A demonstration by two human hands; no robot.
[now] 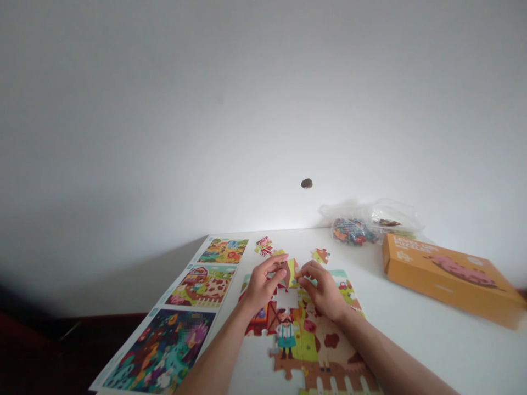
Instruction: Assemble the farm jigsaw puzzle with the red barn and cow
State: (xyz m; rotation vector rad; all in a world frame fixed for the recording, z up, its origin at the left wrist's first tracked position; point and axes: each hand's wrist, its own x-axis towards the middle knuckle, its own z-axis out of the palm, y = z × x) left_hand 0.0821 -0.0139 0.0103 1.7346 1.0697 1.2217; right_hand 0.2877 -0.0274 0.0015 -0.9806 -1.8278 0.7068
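Cardboard jigsaw puzzle (304, 345), glossy farm-scene print, partly assembled, flat on a smooth white table (432, 323). Left hand (261, 286) and right hand (323, 291) curved, just beside a small yellow-green puzzle piece (291, 272); grip on it impossible to tell. Nearby, a long printed paper picture sheet (177, 323), a crumpled clear plastic bag (370, 219), a flat orange cardboard box (448, 280).

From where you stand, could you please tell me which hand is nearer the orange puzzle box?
Right. The right hand is over the jigsaw puzzle, left of the orange puzzle box; the left hand is farther off, beyond it.
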